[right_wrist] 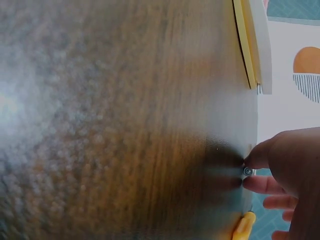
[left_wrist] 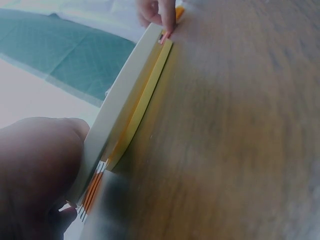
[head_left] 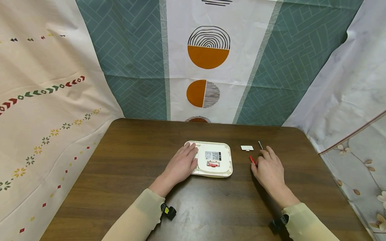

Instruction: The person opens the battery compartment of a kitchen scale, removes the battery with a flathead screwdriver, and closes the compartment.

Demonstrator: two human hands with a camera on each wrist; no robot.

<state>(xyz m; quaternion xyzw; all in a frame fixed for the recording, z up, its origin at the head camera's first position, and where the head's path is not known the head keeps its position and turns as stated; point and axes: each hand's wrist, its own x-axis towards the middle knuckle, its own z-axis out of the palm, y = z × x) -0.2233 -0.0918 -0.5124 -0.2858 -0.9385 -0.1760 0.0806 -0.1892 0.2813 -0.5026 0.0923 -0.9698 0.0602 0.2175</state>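
A white device [head_left: 223, 171] with rounded corners lies underside up on the table, with a label and a small battery bay that holds a red battery [head_left: 212, 164]. My left hand [head_left: 182, 163] rests over its left edge, fingers stretched across the rim. To the right of the device, my right hand [head_left: 269, 169] pinches another red battery [head_left: 252, 160] between thumb and finger, close over the table. The battery's round metal end [right_wrist: 248, 171] faces the right wrist camera. Just beyond that battery lies a small white battery cover [head_left: 247, 147] with a tab.
A screwdriver [head_left: 260, 145] lies by the right fingertips, its metal shaft showing in the head view and its orange-yellow handle [right_wrist: 243, 228] in the right wrist view. The brown wooden table [head_left: 138, 144] ends at the back against patterned curtains [head_left: 132, 60].
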